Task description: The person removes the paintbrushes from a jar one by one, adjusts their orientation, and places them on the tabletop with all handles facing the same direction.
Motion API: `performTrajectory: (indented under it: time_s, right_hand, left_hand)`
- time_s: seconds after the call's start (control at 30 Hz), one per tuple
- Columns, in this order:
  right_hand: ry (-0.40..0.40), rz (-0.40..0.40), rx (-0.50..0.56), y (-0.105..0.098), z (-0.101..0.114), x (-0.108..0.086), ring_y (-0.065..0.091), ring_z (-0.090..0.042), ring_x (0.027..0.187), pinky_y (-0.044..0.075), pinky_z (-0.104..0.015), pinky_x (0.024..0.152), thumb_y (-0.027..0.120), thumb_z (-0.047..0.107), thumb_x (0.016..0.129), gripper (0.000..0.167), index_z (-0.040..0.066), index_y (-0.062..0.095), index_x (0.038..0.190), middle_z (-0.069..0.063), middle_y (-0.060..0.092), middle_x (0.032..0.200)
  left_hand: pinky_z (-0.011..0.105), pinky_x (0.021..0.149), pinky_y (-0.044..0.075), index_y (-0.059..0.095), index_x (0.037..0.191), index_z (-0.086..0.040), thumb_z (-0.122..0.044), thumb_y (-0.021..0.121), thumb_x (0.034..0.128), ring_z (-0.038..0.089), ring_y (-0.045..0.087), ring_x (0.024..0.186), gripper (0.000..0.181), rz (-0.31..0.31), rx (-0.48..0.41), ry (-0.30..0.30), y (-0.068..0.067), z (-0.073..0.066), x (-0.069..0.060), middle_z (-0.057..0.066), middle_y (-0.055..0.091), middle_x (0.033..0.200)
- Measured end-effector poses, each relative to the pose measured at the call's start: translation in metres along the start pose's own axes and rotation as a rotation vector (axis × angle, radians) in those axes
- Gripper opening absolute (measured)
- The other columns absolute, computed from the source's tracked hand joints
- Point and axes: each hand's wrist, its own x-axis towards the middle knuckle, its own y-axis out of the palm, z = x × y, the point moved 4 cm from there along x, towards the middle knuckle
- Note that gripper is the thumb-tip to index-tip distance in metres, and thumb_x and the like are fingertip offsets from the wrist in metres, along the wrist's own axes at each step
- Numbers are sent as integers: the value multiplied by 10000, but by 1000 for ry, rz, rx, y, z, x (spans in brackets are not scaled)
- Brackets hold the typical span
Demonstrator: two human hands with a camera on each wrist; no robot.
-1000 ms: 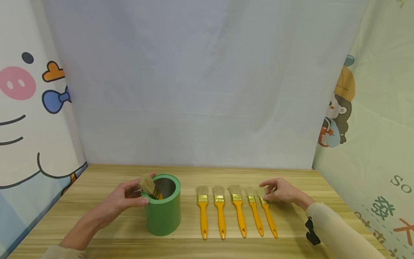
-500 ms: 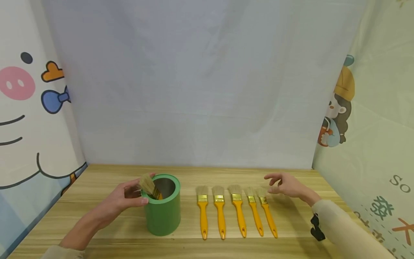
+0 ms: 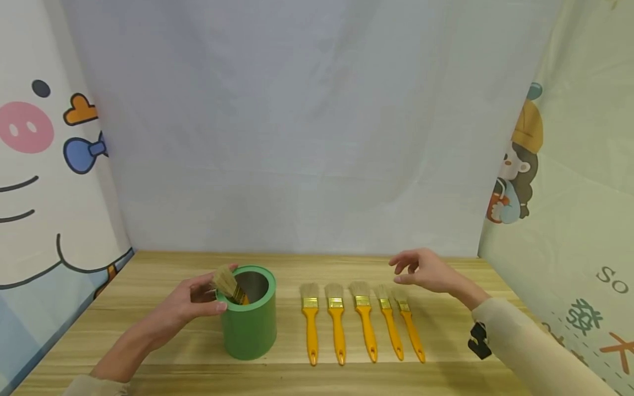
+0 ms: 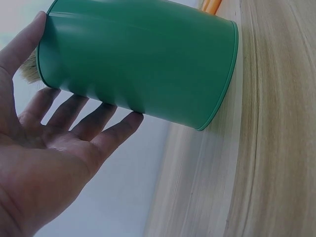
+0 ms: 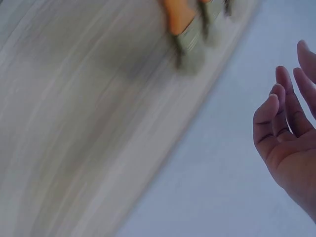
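Note:
My left hand [image 3: 185, 308] holds a green can [image 3: 251, 330] by its upper left side. In the left wrist view, the thumb lies at the rim and the fingers touch the can wall [image 4: 133, 59]. One paintbrush [image 3: 228, 283] leans inside the can, bristles up over the rim. My right hand [image 3: 427, 270] hovers with loosely bent fingers above and behind the rightmost paintbrush [image 3: 412, 333], holding nothing. Left of that brush lie a narrow paintbrush [image 3: 393, 330] and three wider paintbrushes, the nearest to the can being the leftmost paintbrush [image 3: 311, 330].
The paintbrushes lie in a row on the wooden table [image 3: 287, 379], yellow handles toward me. A pale cloth backdrop [image 3: 317, 137] hangs behind the table. Printed cloths flank it on both sides. A black strap piece [image 3: 479, 341] sits on the right sleeve.
My right hand first drew back to the right from the rightmost paintbrush's bristles, then rose and came slightly left. The left hand, the can and the brushes stay in place.

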Motion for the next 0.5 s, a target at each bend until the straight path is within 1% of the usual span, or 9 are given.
performTrajectory:
  time_s: [0.1, 0.27, 0.4, 0.5]
  right_hand:
    - [-46, 12, -16, 6, 18, 4, 605, -191, 780, 512, -327, 660, 779, 134, 970, 316, -2, 720, 1249, -49, 726, 1013]
    - [-115, 28, -27, 18, 46, 12, 606, -169, 780, 519, -327, 671, 784, 134, 968, 307, 22, 718, 1246, -59, 732, 1015]
    - [-139, 34, -24, 29, 65, 17, 605, -155, 788, 518, -321, 687, 789, 133, 964, 297, 49, 722, 1241, -39, 733, 1010]
    - [-145, 41, -7, 39, 80, 20, 603, -148, 796, 512, -317, 678, 790, 145, 967, 293, 74, 723, 1243, 7, 725, 1008]
  left_hand:
    - [439, 1028, 484, 345, 1651, -55, -111, 659, 1028, 527, 347, 1466, 699, 1, 3, 2, 0, 0, 0, 204, 389, 1639]
    - [466, 1034, 484, 349, 1655, -77, -121, 657, 1032, 534, 338, 1469, 696, 1, 7, -2, 1, -1, 0, 199, 397, 1636]
    - [460, 1039, 480, 351, 1655, -81, -118, 658, 1030, 525, 333, 1475, 697, -4, 5, -11, 0, 0, 0, 184, 396, 1640]
    - [438, 1033, 481, 353, 1652, -74, -107, 661, 1026, 517, 342, 1472, 699, -7, 5, -10, 0, 0, 0, 180, 394, 1642]
